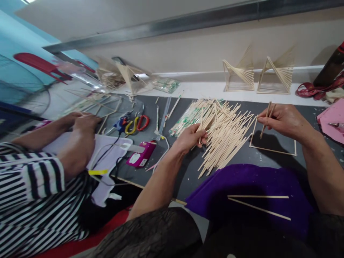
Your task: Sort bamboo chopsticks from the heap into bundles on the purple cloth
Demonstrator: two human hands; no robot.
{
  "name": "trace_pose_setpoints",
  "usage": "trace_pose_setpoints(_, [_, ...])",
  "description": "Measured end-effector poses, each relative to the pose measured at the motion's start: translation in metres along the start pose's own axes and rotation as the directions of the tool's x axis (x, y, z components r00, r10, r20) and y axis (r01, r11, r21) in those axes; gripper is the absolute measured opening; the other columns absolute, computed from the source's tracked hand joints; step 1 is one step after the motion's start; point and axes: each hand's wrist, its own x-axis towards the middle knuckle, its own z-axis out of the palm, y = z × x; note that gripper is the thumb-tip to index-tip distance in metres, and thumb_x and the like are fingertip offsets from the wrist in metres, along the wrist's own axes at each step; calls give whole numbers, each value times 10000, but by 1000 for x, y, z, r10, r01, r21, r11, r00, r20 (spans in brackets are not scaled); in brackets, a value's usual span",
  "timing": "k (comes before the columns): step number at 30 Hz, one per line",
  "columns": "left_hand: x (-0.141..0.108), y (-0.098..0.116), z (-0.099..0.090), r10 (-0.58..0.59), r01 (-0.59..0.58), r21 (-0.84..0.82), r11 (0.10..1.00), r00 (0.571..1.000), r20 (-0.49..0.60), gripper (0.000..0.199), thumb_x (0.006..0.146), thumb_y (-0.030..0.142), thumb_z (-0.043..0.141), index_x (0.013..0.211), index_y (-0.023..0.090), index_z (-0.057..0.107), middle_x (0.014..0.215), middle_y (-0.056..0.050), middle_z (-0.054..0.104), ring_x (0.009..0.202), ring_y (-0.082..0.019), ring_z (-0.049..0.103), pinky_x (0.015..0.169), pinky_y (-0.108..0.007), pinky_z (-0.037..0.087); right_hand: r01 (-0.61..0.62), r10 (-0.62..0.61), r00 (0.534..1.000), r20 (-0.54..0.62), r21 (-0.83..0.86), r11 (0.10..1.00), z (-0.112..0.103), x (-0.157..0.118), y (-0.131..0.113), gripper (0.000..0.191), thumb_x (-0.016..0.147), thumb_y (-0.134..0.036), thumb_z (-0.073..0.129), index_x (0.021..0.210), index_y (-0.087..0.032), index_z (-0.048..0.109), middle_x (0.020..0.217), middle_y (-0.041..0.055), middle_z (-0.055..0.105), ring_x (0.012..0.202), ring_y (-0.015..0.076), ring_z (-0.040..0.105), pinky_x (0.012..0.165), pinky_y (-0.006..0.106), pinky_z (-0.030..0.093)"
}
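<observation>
My left hand (189, 139) is closed at the left side of a loose pile of thin wooden sticks (224, 138), with a wooden stick (201, 120) upright between thumb and fingers. Two short wooden sticks (268, 111) are pinched in the fingertips of my right hand (285, 120), tilted and crossing near the grip. Under that hand, a four-sided frame of sticks (272, 150) lies on the dark grey tabletop (188, 172); my hand hides part of its far side. Two more sticks (258, 196) rest on a purple cloth (242, 175) in front of me.
Beside me, a person's hands (86, 123) work over sticks. Between us lie scissors (143, 123), a pink box (141, 154) and cables. Clear packets of sticks (184, 116) adjoin the pile. Two twisted stick models (239, 77) stand at the back; a pink object (331, 120) lies right.
</observation>
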Motion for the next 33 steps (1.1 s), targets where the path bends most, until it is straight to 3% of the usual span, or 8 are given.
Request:
trace_pose_setpoints(5, [-12, -3, 0, 54, -22, 401, 916, 996, -69, 555, 844, 320, 514, 1374, 158, 495, 865, -44, 698, 683, -159, 674, 589, -250, 516, -13, 13, 1000, 9, -5, 1000, 1, 0, 1, 251, 850, -421, 607, 784, -233, 761, 812, 77, 749, 672, 209, 683, 593, 353, 521])
trace_pose_setpoints(10, [-24, 10, -1, 160, -35, 822, 568, 985, -68, 490, 886, 383, 496, 1301, 160, 629, 1074, -125, 751, 1000, -282, 692, 852, -375, 517, -33, 33, 999, 15, -3, 999, 1, 0, 1, 255, 851, -427, 607, 803, -228, 760, 848, 82, 753, 671, 213, 687, 609, 370, 527])
trace_pose_setpoints(13, [-22, 29, -2, 195, -15, 860, 510, 976, -98, 432, 910, 397, 458, 1188, 195, 720, 1122, -123, 755, 1053, -299, 682, 868, -376, 497, -32, 32, 999, 21, -7, 999, 1, 1, 0, 255, 853, -424, 604, 810, -231, 764, 837, 86, 750, 698, 223, 691, 601, 371, 523])
trace_pose_setpoints(16, [0, 55, 1, 297, -47, 864, 500, 947, -120, 426, 923, 379, 426, 1111, 206, 767, 1095, -112, 767, 1046, -291, 685, 872, -366, 490, -20, 20, 999, 26, -13, 1000, 1, 1, 1, 251, 858, -418, 603, 822, -232, 769, 819, 90, 746, 712, 227, 692, 600, 368, 518])
trace_pose_setpoints(19, [44, 79, 10, 327, -70, 865, 498, 938, -112, 406, 900, 324, 452, 1068, 164, 784, 1058, -136, 770, 1043, -291, 691, 882, -354, 500, 6, -6, 999, 31, -11, 1000, 1, 1, 2, 247, 864, -418, 601, 823, -239, 766, 833, 80, 750, 708, 207, 686, 595, 341, 514])
trace_pose_setpoints(22, [97, 95, 27, 237, 35, 832, 554, 951, -198, 411, 878, 356, 533, 1117, 110, 759, 1160, -194, 733, 1140, -327, 655, 937, -365, 504, 14, -14, 1000, 20, -25, 1000, 1, 1, 4, 231, 865, -373, 596, 827, -217, 762, 855, 76, 754, 680, 183, 667, 602, 322, 516])
trace_pose_setpoints(28, [164, 95, 51, 182, 68, 773, 631, 955, -233, 443, 701, 284, 750, 1075, 46, 742, 1195, -281, 687, 1193, -423, 610, 984, -445, 487, -35, 36, 999, 23, -47, 998, 4, 2, 5, 217, 879, -301, 590, 865, -162, 757, 867, 91, 739, 653, 161, 639, 632, 322, 509])
trace_pose_setpoints(33, [179, 87, 42, 143, 46, 636, 771, 959, -243, 194, 537, 109, 784, 720, 104, 720, 776, -188, 723, 1019, -391, 677, 863, -371, 503, -35, 35, 999, -1, -26, 999, 5, 4, 7, 195, 873, -294, 607, 842, -173, 757, 807, 73, 711, 666, 157, 630, 643, 318, 485])
